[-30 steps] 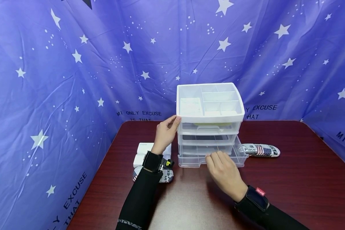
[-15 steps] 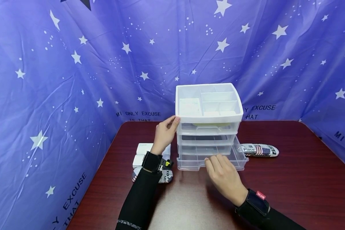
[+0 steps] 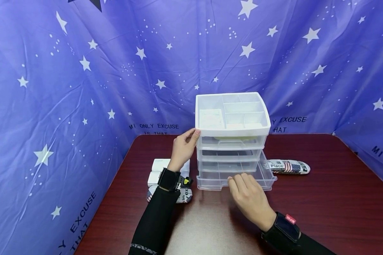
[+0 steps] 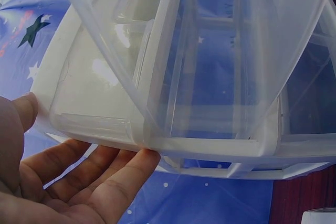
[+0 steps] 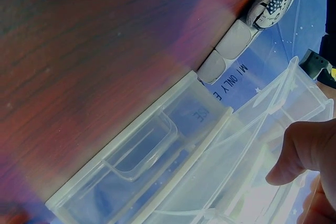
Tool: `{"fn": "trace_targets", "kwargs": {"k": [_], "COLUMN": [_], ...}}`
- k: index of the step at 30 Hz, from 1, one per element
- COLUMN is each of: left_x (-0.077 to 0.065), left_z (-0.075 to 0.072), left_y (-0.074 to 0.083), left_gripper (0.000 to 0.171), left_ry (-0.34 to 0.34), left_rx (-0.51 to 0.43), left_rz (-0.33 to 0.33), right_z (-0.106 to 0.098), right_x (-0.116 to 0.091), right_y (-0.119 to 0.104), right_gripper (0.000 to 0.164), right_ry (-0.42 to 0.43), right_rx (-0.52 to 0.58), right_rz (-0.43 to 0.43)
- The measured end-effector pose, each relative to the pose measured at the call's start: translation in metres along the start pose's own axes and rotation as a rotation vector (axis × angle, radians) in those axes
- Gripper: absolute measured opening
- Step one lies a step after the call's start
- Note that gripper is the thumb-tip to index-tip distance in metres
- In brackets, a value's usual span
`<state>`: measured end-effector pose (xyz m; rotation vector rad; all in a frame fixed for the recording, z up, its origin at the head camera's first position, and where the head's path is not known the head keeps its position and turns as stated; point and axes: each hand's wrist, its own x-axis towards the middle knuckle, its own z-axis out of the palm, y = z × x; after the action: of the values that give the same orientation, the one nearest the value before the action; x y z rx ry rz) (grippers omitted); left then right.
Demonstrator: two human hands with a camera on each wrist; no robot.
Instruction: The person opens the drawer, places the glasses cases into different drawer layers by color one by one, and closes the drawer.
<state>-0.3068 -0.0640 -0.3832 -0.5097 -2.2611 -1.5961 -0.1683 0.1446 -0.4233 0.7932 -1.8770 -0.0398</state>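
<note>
A white drawer unit (image 3: 236,132) with clear plastic drawers stands on the table, a divided tray on its top. My left hand (image 3: 182,148) holds its upper left corner. In the left wrist view the thumb (image 4: 27,109) lies against the white frame and the fingertips touch its side. The lowest clear drawer (image 3: 207,183) is pulled out toward me. My right hand (image 3: 250,198) has its fingers curled at that drawer's front edge; the fingertips are hidden in the head view. A thumb (image 5: 286,163) shows over the clear plastic in the right wrist view.
Left of the unit are white boxes (image 3: 161,163) and a case with flag and letter print (image 3: 184,195), partly behind my left forearm. A similar printed case (image 3: 290,166) lies to the right. Something yellowish (image 3: 236,137) shows in the top drawer. A star-patterned blue curtain (image 3: 178,63) hangs behind.
The lowest drawer has slid farther out toward me, and my right hand has come slightly nearer along with it. My left hand stays at the unit's corner.
</note>
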Motion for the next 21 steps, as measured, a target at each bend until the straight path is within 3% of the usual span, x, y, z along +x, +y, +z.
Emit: {"fn": "trace_targets", "kwargs": {"k": [10, 21], "left_x": [0.001, 0.000], "left_z": [0.000, 0.000], "left_y": [0.001, 0.000], "left_gripper": [0.057, 0.057], "left_ry": [0.005, 0.005], "left_rx": [0.013, 0.013], "left_rz": [-0.001, -0.009], "right_z": [-0.001, -0.013], "right_x": [-0.007, -0.003], "right_y": [0.004, 0.025], "right_gripper": [0.023, 0.034], "right_ry": [-0.052, -0.188], "right_rx": [0.074, 0.351], "right_rz": [0.007, 0.024]}}
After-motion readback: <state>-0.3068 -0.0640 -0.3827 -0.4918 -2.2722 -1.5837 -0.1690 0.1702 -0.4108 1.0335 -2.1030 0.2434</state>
